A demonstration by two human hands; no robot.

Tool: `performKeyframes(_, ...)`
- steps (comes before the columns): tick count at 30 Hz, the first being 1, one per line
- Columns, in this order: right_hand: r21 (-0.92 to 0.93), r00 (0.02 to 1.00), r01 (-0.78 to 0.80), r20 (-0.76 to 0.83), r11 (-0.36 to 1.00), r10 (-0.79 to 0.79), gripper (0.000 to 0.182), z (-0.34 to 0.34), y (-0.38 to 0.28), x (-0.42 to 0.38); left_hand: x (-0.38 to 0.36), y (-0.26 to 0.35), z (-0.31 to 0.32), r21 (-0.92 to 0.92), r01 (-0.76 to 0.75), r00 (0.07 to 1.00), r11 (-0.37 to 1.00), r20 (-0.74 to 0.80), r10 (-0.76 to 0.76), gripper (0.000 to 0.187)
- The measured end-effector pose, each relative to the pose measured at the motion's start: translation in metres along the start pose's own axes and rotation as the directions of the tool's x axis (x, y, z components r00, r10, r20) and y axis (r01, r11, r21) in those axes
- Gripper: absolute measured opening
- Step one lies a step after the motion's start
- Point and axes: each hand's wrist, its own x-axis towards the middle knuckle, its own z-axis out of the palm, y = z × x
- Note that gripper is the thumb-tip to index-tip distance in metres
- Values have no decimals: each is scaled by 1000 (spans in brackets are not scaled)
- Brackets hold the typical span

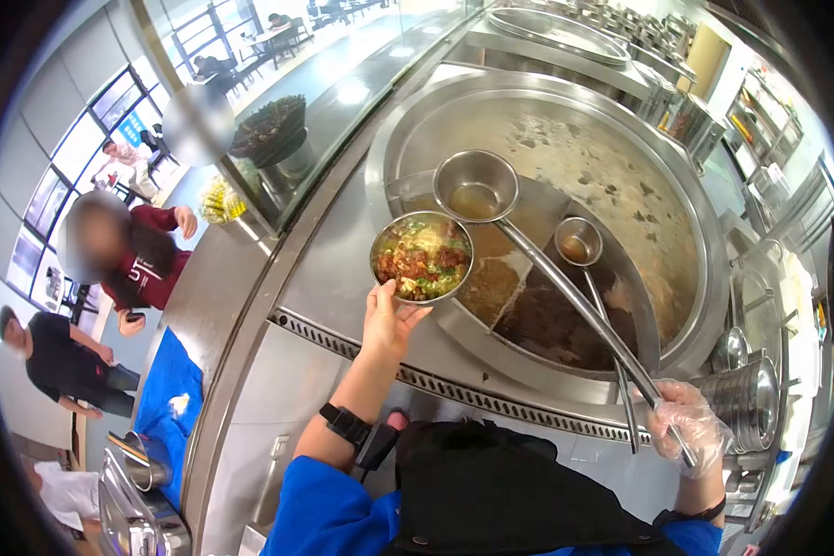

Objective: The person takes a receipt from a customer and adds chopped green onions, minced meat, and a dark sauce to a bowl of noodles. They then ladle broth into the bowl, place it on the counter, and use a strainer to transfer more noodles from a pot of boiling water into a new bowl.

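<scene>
My left hand (394,322) grips the lower edge of a metal bowl (421,295) at the near left side of a big round soup pot (394,153). Noodle-like yellow food (426,233) with reddish-brown topping and green bits fills the bowl. In a clear plastic glove, my right hand (688,428) is wrapped round the handle end of a long ladle (565,283). The ladle's cup, with some broth in it, is just above and right of the bowl, over the pot. A smaller ladle (579,243) rests over the dark broth, its handle passing close by my right hand.
Divided sections of brown broth (491,283) sit at the pot's near side; cloudy broth (612,167) fills the rest. A glass screen (343,83) borders the counter (222,255) at left. Beyond it stands a person in a dark red top (153,264). Stacked metal bowls (751,398) are at right.
</scene>
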Motion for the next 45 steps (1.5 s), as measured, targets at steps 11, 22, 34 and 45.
performKeyframes(11, 33, 995, -5, -97, 999, 9, 34, 72, 77, 100, -9, 89, -166, -131, -125, 989, 984, -93, 113, 39)
performKeyframes(22, 9, 970, 23, -242, 1000, -21, 31, 151, 137, 144, -9, 185, -370, -63, -359, 847, 931, -441, 296, 42)
performKeyframes(34, 116, 968, 7, -251, 993, 23, 58, 193, 175, 178, 122, 241, -425, 225, -442, 810, 868, -317, 494, 42)
performKeyframes(45, -253, 983, 156, -52, 955, -174, 60, 107, 225, 80, 50, 157, -265, 340, -259, 920, 904, -199, 338, 61)
